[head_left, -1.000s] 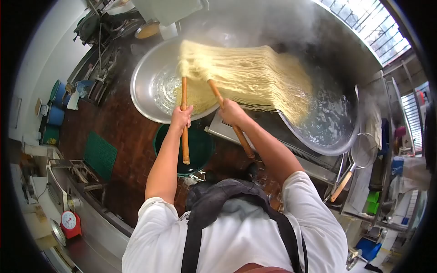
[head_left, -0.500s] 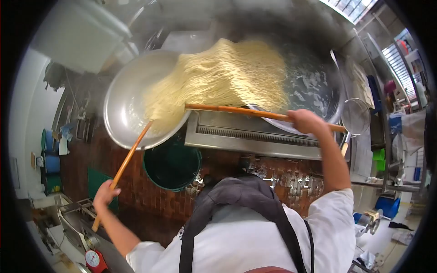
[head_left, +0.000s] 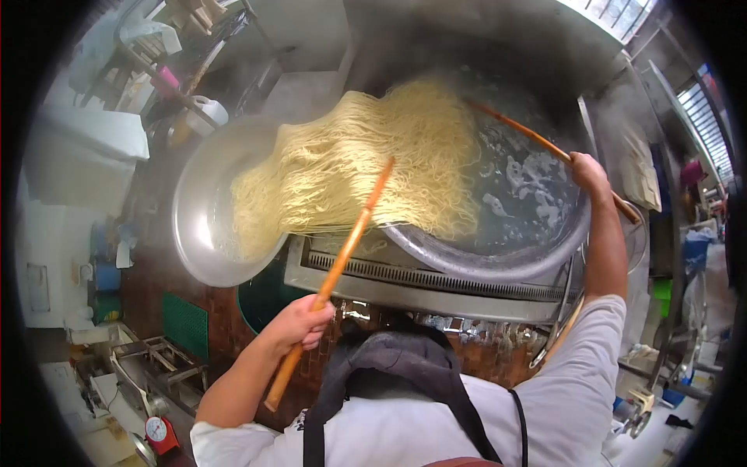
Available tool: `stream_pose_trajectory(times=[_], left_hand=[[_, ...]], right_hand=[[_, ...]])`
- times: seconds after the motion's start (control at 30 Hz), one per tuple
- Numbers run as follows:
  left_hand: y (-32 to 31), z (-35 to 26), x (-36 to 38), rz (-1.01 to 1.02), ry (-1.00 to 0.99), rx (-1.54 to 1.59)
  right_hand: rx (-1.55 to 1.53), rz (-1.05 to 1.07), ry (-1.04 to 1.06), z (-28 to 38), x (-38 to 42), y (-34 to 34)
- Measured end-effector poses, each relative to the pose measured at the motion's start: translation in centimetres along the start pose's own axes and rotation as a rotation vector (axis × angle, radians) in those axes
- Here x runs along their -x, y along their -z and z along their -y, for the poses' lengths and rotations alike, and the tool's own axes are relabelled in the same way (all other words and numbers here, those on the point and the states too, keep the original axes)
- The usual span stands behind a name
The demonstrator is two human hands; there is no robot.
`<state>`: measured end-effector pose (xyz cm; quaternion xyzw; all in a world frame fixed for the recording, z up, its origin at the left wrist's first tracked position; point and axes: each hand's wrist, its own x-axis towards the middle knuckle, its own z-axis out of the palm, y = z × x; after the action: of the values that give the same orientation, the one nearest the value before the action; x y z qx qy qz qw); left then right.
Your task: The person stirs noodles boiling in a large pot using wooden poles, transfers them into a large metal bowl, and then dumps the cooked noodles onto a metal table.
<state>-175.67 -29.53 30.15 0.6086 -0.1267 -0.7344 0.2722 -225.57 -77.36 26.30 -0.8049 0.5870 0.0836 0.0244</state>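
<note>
A wide mass of yellow noodles (head_left: 366, 167) stretches from a big metal bowl (head_left: 194, 194) on the left across to a large pot of steaming water (head_left: 513, 183) on the right. My left hand (head_left: 303, 321), closed, grips a long wooden stick (head_left: 350, 241) whose upper end lies over the middle of the noodles. In my closed right hand (head_left: 590, 173) is a second wooden stick (head_left: 537, 136); it slants over the pot, its far end by the noodles' right edge, partly lost in steam.
A metal stove edge (head_left: 436, 288) with a slotted strip runs below the pot. Under the bowl stands a dark green tub (head_left: 261, 296). A red dial scale (head_left: 159, 433) is at lower left, and a round strainer (head_left: 636, 237) hangs at right.
My left hand has moved right and up, swinging its stick over the noodles. My right hand has risen, taking its stick from the pot's front edge to above the water. The view has shifted.
</note>
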Motion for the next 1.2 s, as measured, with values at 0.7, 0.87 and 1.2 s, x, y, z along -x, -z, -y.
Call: stream_pose_trajectory(times=[0.7, 0.87, 1.2], left_hand=[[-1.3, -2.8, -25.7, -0.473, -0.59, -0.305], [2.8, 1.4, -18.8, -0.538, -0.664, -0.4], [10.9, 7.8, 0.1, -0.523, -0.741, -0.041]], right_hand=[[-0.492, 0.145, 0.254, 16.9, 4.9, -13.9], [-0.548, 0.135, 0.341, 21.5, 11.9, -11.4], [-0.48, 0.078, 0.483, 37.5, 24.0, 1.3]])
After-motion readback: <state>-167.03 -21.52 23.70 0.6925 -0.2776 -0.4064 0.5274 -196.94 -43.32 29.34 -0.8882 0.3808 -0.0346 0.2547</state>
